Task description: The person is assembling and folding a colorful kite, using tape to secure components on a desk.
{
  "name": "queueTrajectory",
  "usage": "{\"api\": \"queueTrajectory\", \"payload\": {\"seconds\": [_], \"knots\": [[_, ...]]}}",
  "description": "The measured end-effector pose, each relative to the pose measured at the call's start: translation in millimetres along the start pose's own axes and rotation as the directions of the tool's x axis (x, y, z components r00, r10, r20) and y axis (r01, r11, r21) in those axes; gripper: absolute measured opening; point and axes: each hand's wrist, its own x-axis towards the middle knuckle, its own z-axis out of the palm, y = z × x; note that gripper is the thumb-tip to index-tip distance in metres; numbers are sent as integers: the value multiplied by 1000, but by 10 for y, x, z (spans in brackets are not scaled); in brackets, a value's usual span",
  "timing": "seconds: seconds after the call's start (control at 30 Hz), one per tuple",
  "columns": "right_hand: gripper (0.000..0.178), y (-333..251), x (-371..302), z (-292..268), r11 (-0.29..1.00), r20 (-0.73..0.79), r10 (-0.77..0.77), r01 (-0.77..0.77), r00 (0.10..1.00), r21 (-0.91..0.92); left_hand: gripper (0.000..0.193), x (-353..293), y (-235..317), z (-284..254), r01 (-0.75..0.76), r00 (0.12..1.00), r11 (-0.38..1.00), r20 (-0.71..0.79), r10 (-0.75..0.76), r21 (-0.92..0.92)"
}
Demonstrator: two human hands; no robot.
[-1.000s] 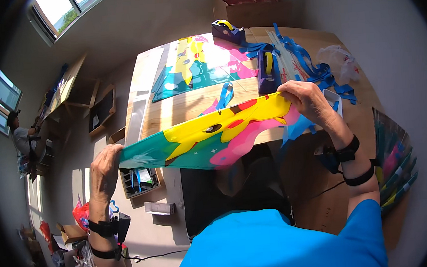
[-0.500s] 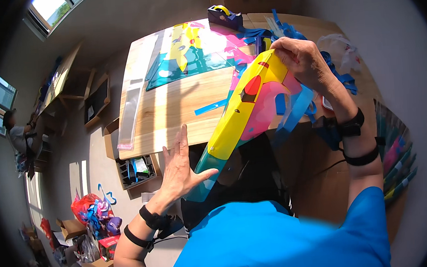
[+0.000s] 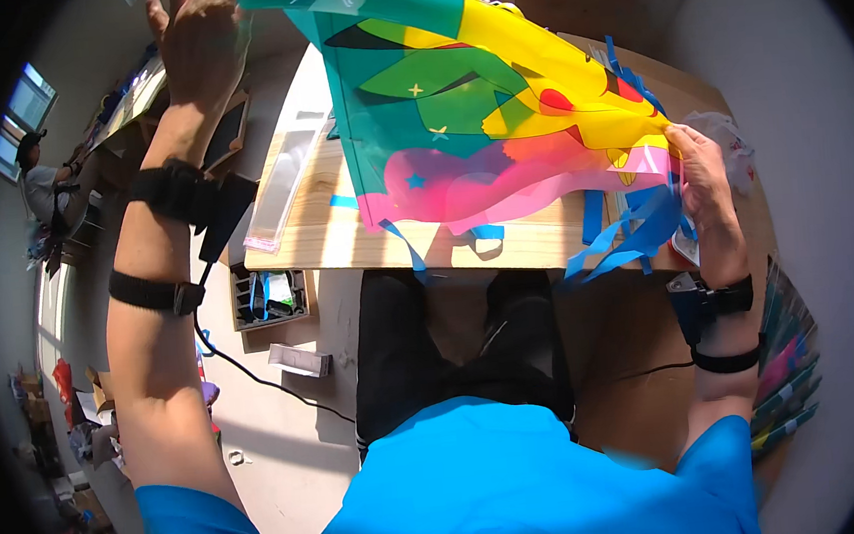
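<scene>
A thin, brightly printed sheet in teal, green, yellow and pink spreads in the air over the table, tilted and rippling. Blue ribbons hang from its lower right part, with a short one at its lower left corner. My right hand pinches its right corner. High at the upper left, my left hand is raised beside the sheet's teal end, its fingers curled at that edge; the picture's top cuts off some of the fingertips.
Under the sheet stands the wooden table, with clear plastic sleeves on its left side. A compartment box and a small carton are on the floor. Rolled colourful sheets stand at right. Another person sits far left.
The folded sheet has been spread out wide. My left hand has gone from near its lower teal end up to the far left; my right hand has moved right and nearer to me.
</scene>
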Motion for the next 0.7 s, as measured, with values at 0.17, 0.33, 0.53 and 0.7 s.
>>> {"api": "queueTrajectory", "payload": {"seconds": [0.17, 0.33, 0.53, 0.7], "knots": [[27, 1074, 366, -684, 891, 62, 389, -393, 919, 226, 66, -97, 552, 896, 457, 876, 794, 356, -325, -400], [20, 1856, 106, -1242, 944, -100, 286, -263, 953, 199, 61, -1691, 1835, 108, 945, 300, 118, 953, 49, -304], [18, 2535, 432, -1782, 803, -94, 594, -580, 799, 138, 43, -2720, 2763, -790, 995, -89, -47, 996, 27, 90], [30, 2569, 359, -1545, 664, -660, 228, -610, 716, -432, 49, -2565, 3205, -1207, 991, 93, 105, 994, -65, -86]]}}
